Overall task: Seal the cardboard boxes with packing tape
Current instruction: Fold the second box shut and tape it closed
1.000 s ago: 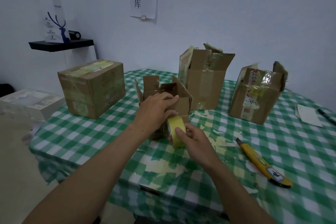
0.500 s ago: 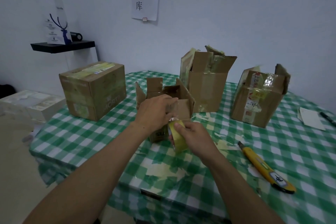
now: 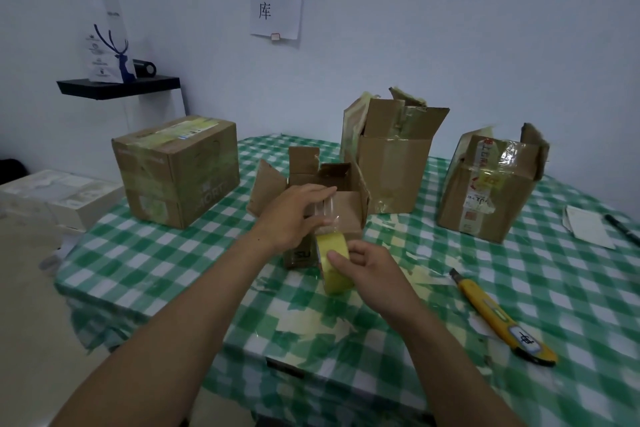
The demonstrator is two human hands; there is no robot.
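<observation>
A small cardboard box with its flaps up stands in the middle of the table. In front of it my right hand grips a yellowish roll of packing tape. A clear strip of tape runs up from the roll to my left hand, which pinches its free end just above the box's near flap. A closed, taped box stands at the left. Two open boxes stand behind: one at the centre, another at the right.
A yellow utility knife lies on the green checked tablecloth to the right of my hands. Paper and a pen lie at the far right edge. Tape scraps stick to the cloth. White boxes sit left of the table.
My left hand has lifted the tape's end away from the roll, drawing out a clear strip. My right hand with the roll has dropped slightly toward me.
</observation>
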